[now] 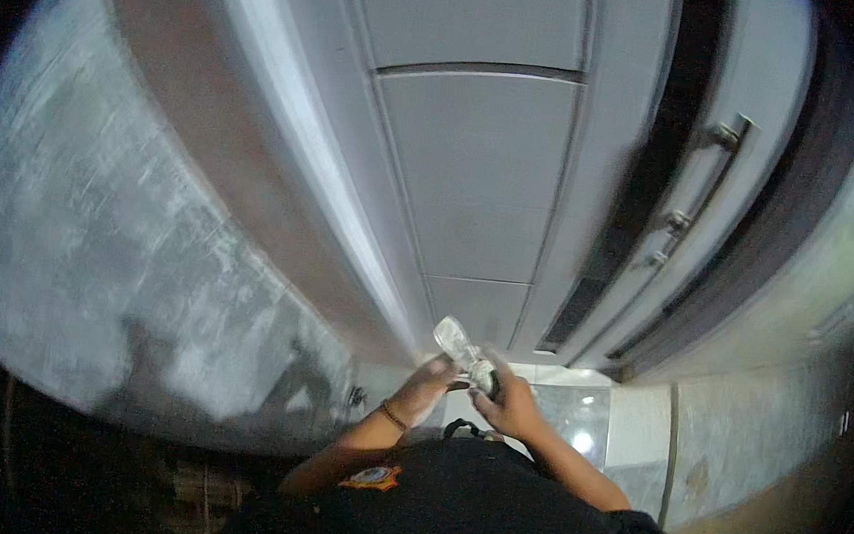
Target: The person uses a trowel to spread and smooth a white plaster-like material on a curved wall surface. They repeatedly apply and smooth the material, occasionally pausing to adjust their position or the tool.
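Observation:
Both of my hands are close together in front of my chest. My right hand (pixel 510 402) is closed around a whitish, crumpled-looking thing (pixel 482 374), its fingers partly blurred. A pale, translucent, rounded piece (pixel 453 337) sticks up from between the hands, tilted to the left; it seems joined to the whitish thing, but its kind cannot be made out. My left hand (pixel 426 387), with a beaded bracelet on the wrist, has its fingers pinched together beside the lower end of that piece. What the left fingers hold is hidden by blur.
A tall grey panelled door (pixel 475 170) stands ahead, with a long metal pull handle (pixel 698 203) on its right side. A pale frame strip (pixel 298 126) runs along its left. Patchy grey plastered wall (pixel 139 224) spans the left, and another wall (pixel 755 433) the right.

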Demonstrator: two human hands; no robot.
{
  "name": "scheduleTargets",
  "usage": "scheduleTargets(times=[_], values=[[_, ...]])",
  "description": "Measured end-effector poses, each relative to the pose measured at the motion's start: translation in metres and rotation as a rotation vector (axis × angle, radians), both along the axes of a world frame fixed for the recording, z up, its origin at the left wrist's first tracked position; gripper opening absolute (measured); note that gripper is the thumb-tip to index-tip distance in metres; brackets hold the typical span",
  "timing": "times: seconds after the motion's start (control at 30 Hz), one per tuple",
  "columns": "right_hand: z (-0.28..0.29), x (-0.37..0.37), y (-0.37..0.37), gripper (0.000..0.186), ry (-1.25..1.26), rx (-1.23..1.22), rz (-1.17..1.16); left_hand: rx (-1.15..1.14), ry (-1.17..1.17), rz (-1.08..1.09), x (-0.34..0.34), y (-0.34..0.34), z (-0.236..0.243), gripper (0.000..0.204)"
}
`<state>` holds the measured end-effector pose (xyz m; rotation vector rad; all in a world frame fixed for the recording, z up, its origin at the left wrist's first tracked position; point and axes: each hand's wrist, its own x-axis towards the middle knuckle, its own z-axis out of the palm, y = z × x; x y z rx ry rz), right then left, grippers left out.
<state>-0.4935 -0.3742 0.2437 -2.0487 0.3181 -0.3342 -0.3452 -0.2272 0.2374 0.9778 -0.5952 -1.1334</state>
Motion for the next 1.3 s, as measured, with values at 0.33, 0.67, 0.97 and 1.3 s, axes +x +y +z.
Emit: scheduleTargets(times=[0.33, 0.67, 0.97, 1.3], values=[[0.038, 0.137, 0.085, 0.09, -0.084, -0.071, 0.447, 0.254, -0.246, 0.627, 0.059, 0.101, 0.009, 0.031], [0.099, 0.29, 0.193, 0.074, -0.301, 0.021, 0.513, 0.095, -0.14, 0.806, 0.137, 0.21, 0.093, 0.025], [0.116, 0.386, 0.22, 0.068, -0.33, 0.278, 0.477, -0.029, -0.006, 0.787, 0.203, 0.222, 0.104, 0.028], [0.144, 0.483, 0.222, 0.069, -0.191, 0.392, 0.637, -0.062, 0.003, 1.101, 0.284, 0.188, 0.132, 0.031]])
